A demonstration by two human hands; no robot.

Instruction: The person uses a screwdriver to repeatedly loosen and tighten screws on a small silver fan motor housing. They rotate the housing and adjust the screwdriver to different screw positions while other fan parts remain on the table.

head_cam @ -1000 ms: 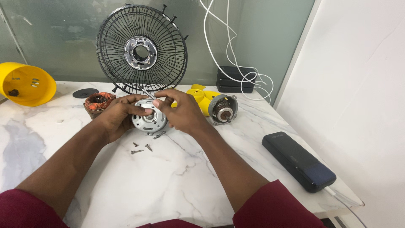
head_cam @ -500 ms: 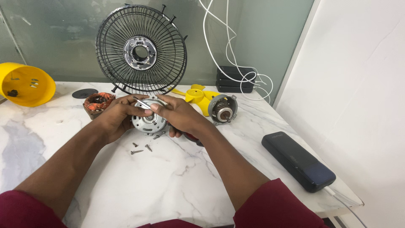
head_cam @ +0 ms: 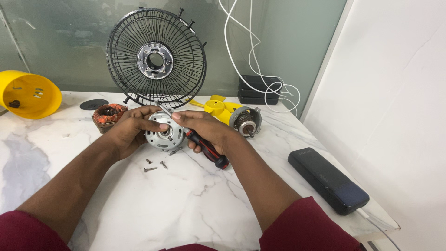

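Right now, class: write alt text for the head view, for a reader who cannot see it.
Left hand steadies a round metal motor on a marble table while the right hand holds a screwdriver against it. Loose screws lie in front; a black fan grille stands behind.

On the white marble table (head_cam: 116,204), the left hand (head_cam: 127,130) cups a round silver motor housing (head_cam: 163,134) while the right hand (head_cam: 209,132) grips a red-and-black screwdriver (head_cam: 206,148) — its shaft lies across the housing's top edge. Loose screws (head_cam: 155,165) lie just below. Behind stand a black fan grille (head_cam: 155,58), a copper stator (head_cam: 109,116), a yellow motor body (head_cam: 234,116) — a dark power bank (head_cam: 327,179) sits well apart at right.
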